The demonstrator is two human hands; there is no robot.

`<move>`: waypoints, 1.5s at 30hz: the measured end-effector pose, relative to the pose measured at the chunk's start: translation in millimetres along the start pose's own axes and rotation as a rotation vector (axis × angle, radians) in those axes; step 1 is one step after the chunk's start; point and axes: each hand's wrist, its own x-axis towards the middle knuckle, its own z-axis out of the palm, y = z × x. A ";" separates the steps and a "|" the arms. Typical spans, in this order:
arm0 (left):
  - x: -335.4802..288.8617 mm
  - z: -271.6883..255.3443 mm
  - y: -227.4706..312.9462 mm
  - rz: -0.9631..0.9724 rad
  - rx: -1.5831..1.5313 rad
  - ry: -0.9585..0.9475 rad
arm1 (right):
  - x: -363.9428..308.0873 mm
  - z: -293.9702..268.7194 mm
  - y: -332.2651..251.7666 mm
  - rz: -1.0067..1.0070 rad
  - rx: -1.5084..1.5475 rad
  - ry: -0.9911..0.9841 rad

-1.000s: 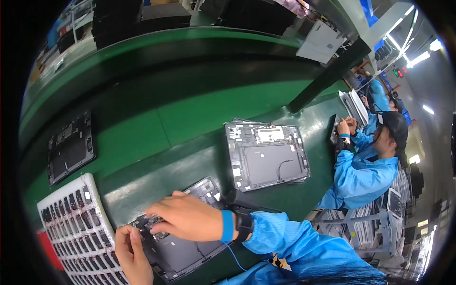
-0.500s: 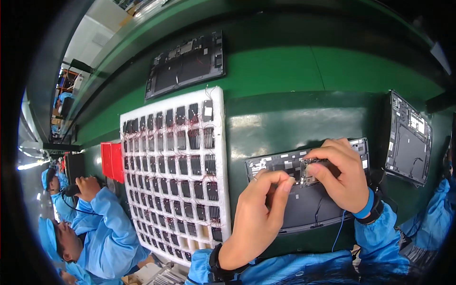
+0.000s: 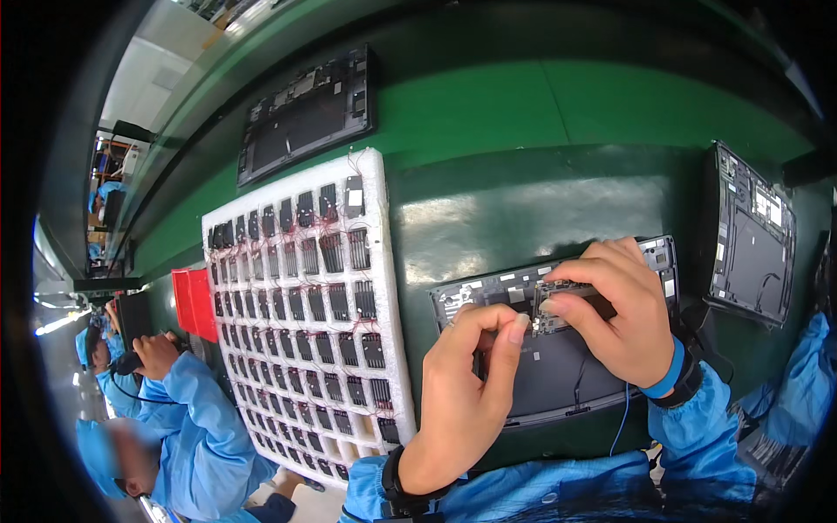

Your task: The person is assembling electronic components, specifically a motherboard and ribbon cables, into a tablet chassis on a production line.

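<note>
A dark grey laptop base [image 3: 558, 370] lies open-side up in front of me, with white labels and small parts along its far side. My right hand [image 3: 615, 318] reaches over it, thumb and forefinger gripping a small circuit board [image 3: 547, 322] at the base's far middle part. Beside it on the left, my left hand [image 3: 466, 388] is closed in a pinch, thumb against forefinger, close to the board's left edge. Whatever sits between those left fingertips is too small to make out. Both palms hide parts of the base's far side.
A white foam tray [image 3: 381, 200] of black parts with thin red wires stands on the left, a red bin [image 3: 193, 303] beyond it. Other laptop bases lie at the back left [image 3: 305, 113] and far right [image 3: 751, 235]. A co-worker in a blue smock [image 3: 205, 427] sits left.
The whole scene has shifted slightly left in view. Both hands stay at the board on the laptop base, with only small finger movement.
</note>
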 end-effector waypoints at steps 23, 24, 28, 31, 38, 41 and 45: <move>5.4 3.2 -0.3 0.332 0.397 0.135 | -0.2 2.7 1.2 -0.022 -0.019 0.013; 5.6 3.3 -0.2 0.336 0.399 0.136 | -0.4 2.8 1.4 -0.027 -0.027 0.015; 7.4 3.1 -1.9 0.359 0.422 0.134 | -0.1 2.0 1.3 -0.038 -0.048 0.010; 6.7 3.1 -1.9 0.349 0.434 0.121 | -0.5 2.6 1.5 -0.037 -0.048 0.017; 4.0 13.1 -8.0 0.379 0.440 0.168 | -1.6 2.9 3.9 -0.033 -0.054 0.034; 6.0 11.9 -12.7 0.413 0.409 0.170 | -2.1 3.4 4.4 -0.025 -0.030 0.052; 7.3 4.9 2.3 0.327 0.304 0.061 | -1.9 -0.1 1.4 0.000 0.010 0.046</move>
